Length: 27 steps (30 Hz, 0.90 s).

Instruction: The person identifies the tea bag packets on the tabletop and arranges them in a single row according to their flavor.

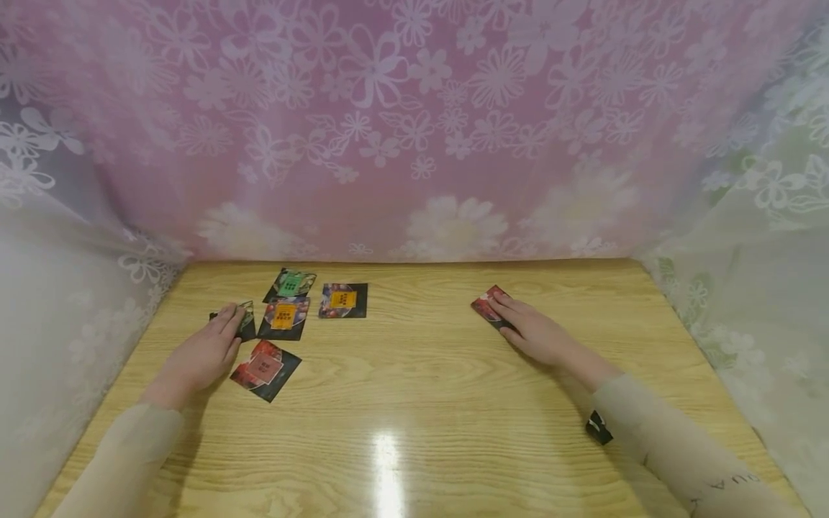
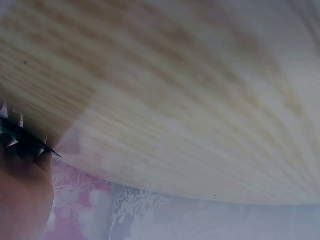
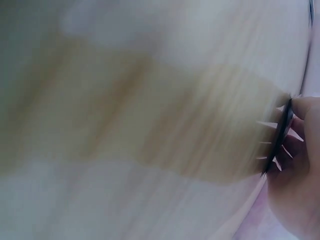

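Small flat printed packets are at both hands. At left in the head view, my left hand [image 1: 202, 354] holds a black and green packet [image 1: 247, 321] low at the table, fingers covering its middle. The left wrist view shows this hand [image 2: 25, 195] against the dark packet [image 2: 22, 137]. Right of centre, my right hand [image 1: 537, 334] grips a red and black packet [image 1: 486, 305] by its right part. In the right wrist view the packet [image 3: 280, 137] appears edge-on, between the thumb and fingers of the hand [image 3: 297, 170].
Beside the left hand lie a green packet [image 1: 291, 284], two orange-labelled packets [image 1: 285, 317] [image 1: 342, 300] and a red packet [image 1: 265, 369]. A black packet [image 1: 599, 427] is partly under the right sleeve. Flowered cloth [image 1: 421, 129] hangs behind and beside the wooden table [image 1: 414, 388].
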{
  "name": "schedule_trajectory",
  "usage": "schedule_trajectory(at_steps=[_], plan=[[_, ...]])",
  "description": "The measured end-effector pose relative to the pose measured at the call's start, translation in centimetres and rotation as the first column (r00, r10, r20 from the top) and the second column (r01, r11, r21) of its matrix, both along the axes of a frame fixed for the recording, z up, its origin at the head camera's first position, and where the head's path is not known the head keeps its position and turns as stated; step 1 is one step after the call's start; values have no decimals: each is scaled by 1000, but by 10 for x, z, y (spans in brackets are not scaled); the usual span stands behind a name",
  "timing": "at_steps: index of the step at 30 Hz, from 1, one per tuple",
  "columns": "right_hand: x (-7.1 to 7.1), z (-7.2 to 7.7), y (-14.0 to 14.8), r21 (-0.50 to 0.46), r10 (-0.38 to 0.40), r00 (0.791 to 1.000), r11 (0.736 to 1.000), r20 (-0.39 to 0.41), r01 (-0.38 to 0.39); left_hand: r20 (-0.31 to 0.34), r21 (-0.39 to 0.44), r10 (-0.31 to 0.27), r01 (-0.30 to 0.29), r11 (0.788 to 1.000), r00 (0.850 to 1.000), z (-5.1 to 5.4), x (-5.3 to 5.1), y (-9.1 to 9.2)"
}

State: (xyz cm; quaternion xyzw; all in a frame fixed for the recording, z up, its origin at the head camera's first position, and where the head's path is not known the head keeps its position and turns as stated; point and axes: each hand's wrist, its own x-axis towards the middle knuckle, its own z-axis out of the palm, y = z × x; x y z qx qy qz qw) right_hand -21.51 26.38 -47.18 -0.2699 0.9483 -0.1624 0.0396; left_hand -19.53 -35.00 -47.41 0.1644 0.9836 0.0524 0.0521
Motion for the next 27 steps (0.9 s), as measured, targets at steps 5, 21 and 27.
schedule_trajectory(at_steps=[5,21,27], plan=[[5,4,23,20,-103,995,995,13,103,3,7,10,-10,1000,1000,-1,-1,-1],[16,3,81,80,-285,959,956,8,283,1,-2,6,-6,1000,1000,1,1,-2],[18,4,93,75,-326,945,943,18,324,0,-2,3,-3,1000,1000,-2,0,-1]])
